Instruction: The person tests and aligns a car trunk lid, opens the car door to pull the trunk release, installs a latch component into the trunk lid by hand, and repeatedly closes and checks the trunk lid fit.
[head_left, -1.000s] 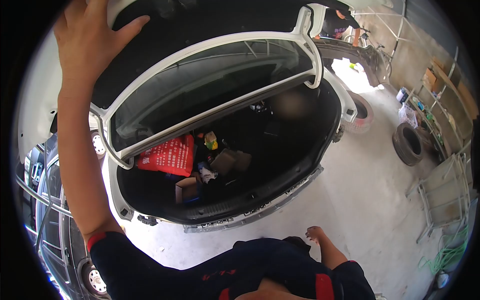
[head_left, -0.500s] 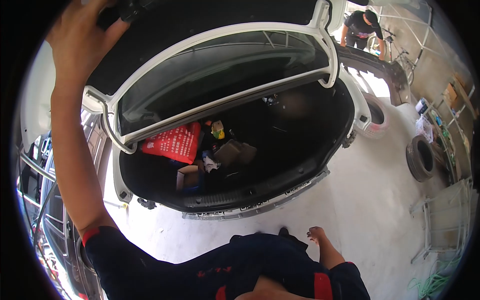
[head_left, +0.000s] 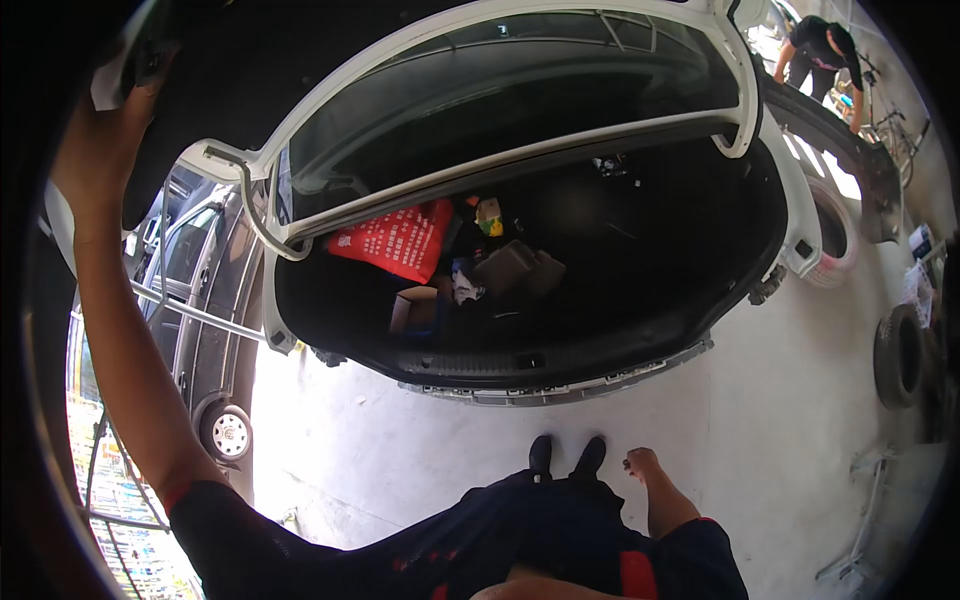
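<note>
Reaching to the black-lined, curved trunk lid, left hand, grip unclear, right hand loosely curled

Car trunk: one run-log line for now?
left hand: raised at open lid; right hand: low beside body; trunk: red bag inside

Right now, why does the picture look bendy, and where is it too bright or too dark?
Head view: a wide lens probably bends things, with black edges around; the floor glares white at left; the car trunk sits in shadow.
</note>
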